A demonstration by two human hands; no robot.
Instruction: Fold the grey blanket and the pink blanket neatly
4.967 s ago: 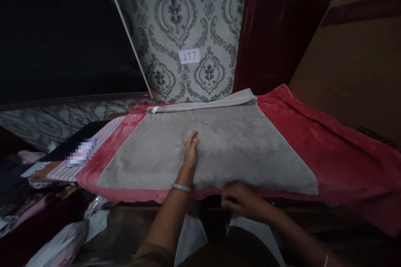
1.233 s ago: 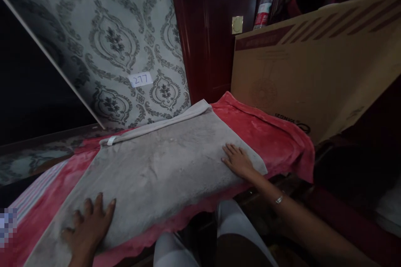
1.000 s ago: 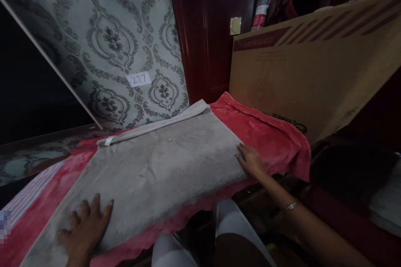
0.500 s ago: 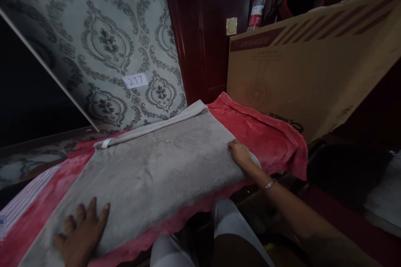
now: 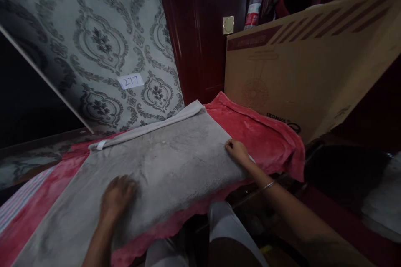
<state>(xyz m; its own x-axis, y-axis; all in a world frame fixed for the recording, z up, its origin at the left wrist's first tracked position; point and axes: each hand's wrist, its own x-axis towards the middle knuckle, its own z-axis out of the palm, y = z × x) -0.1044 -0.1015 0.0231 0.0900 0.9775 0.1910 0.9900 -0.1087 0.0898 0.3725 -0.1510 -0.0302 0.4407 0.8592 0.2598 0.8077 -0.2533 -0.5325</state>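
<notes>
A grey plush cloth (image 5: 175,154) lies spread over a red plush blanket (image 5: 253,129). Its far edge is a folded band with a small white tag at the left end. My right hand (image 5: 237,150) has its fingers curled in a pinch at the grey cloth's right edge. Palm down on the left part of the same cloth is my left hand (image 5: 117,198), slightly blurred, with its fingers stretched forward and nothing visible in them.
A large cardboard box (image 5: 300,66) stands behind on the right, with a plastic bottle (image 5: 254,4) by its top edge. Patterned wallpaper (image 5: 103,46) with a paper label (image 5: 130,81) is at the back left. A dark panel (image 5: 28,87) leans at the left.
My left hand has slid right and away from me over the grey cloth, from the near left corner. My right hand stays at the cloth's right edge. The view has shifted slightly.
</notes>
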